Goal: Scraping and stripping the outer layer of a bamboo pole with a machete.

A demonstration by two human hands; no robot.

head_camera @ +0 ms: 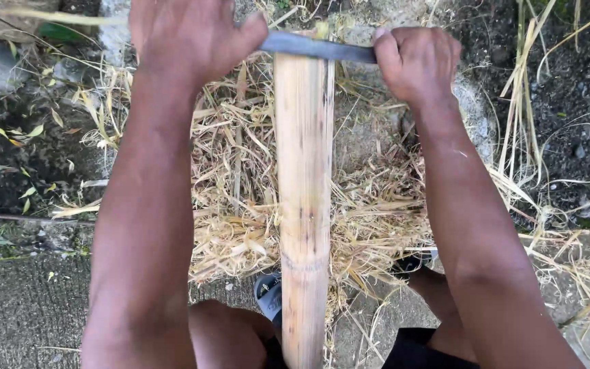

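A pale bamboo pole (303, 198) runs from between my knees away from me, up the middle of the view. A dark metal blade (315, 48) lies crosswise on its far end. My left hand (189, 37) grips the blade's left end, thumb pressed on the metal. My right hand (414, 61) is closed around the blade's right end. Both forearms stretch forward on either side of the pole.
Dry bamboo shavings and straw (240, 219) are heaped under the pole. Dark soil with fallen leaves (22, 150) lies at left, a concrete slab (22, 307) at lower left, gravelly ground (575, 102) at right. A sandal (268, 294) shows beside the pole.
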